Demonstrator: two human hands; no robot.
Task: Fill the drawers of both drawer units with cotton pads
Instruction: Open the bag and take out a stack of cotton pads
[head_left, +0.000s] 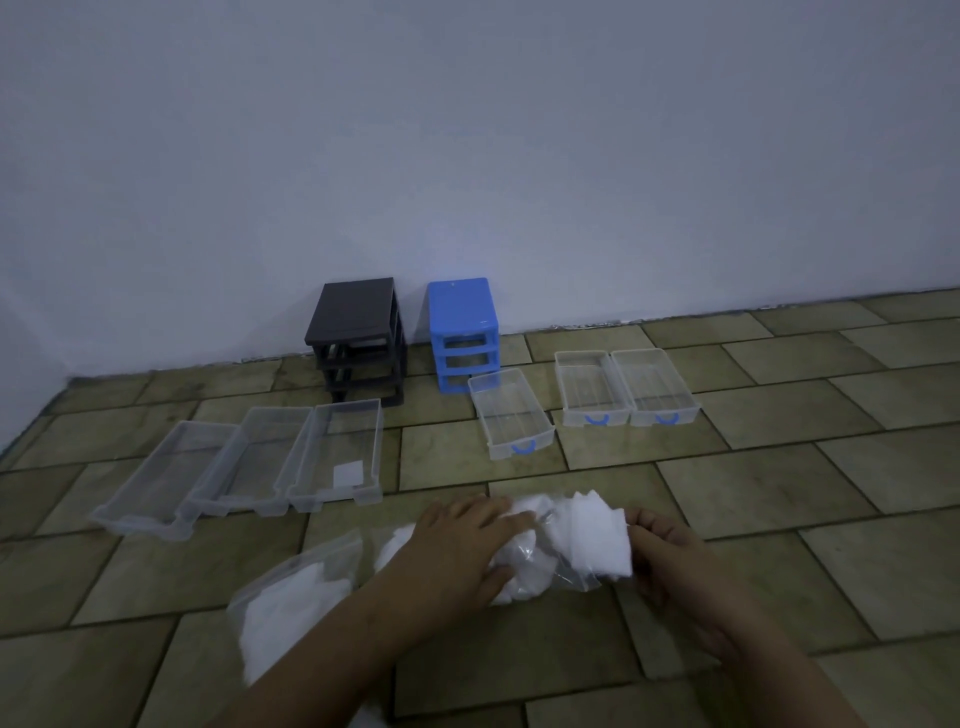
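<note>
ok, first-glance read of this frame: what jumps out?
Both hands at bottom centre: the left hand presses a clear plastic bag of white cotton pads, the right hand pinches a white pad stack. Behind, six clear drawers lie before a black drawer frame and a blue drawer frame.

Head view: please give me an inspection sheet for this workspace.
Surface: tiled floor.
Job's things: black unit and blue unit, both without drawers; six clear drawers on the floor, one holding a single pad; pad stack; plastic bag.
Clutter: nothing seen.
Hands: left hand rests on the bag; right hand holds the stack.
Cables: nothing seen.
Surroundings: plain wall.
</note>
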